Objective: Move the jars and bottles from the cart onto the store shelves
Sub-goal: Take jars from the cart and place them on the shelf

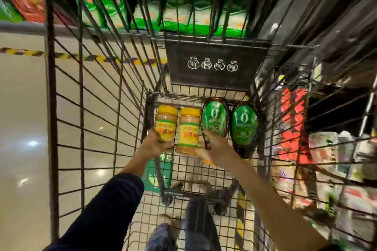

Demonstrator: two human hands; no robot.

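I look down into a wire cart (102, 120). At its far end lie two yellow-lidded jars and two dark bottles with green labels. My left hand (156, 144) is wrapped around the base of the left jar (165, 123). The second jar (188, 128) lies right beside it. My right hand (217, 147) grips the lower end of the left bottle (214, 117); its thumb side touches the second jar. The right bottle (243, 126) lies free against the cart's right wall.
A black flap (216, 63) with white icons hangs on the cart's far wall. Shelves with green and white packs (183, 16) stand beyond the cart, more packed shelves (326, 149) to the right. Pale tiled floor (22, 128) with striped tape lies left.
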